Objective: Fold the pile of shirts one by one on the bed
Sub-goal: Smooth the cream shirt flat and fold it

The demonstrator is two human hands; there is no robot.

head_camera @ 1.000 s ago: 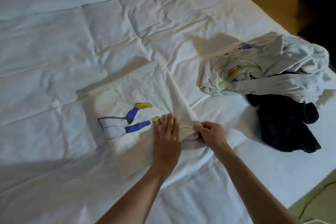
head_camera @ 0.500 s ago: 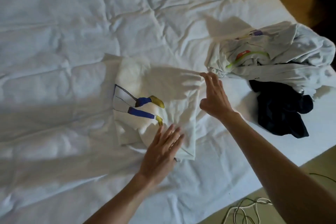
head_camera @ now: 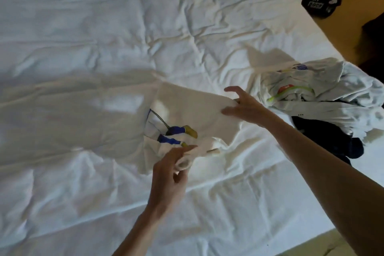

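White bed (head_camera: pixel 104 48), my left hand (head_camera: pixel 168 174) and right hand (head_camera: pixel 247 108) fingers pinching the folded shirt (head_camera: pixel 193 110); it'll probably unfold if either corner slips.

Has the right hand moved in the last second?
Yes. The right hand went from the near edge of the white printed shirt to its far corner, closer to the pile of shirts, and pinches it.

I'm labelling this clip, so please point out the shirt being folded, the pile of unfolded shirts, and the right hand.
Folded shirt (head_camera: pixel 193 108): head view, on its plain white upper panel.
Pile of shirts (head_camera: pixel 324 102): head view, on the white shirt on top.
Right hand (head_camera: pixel 244 106): head view, on the back of the hand.
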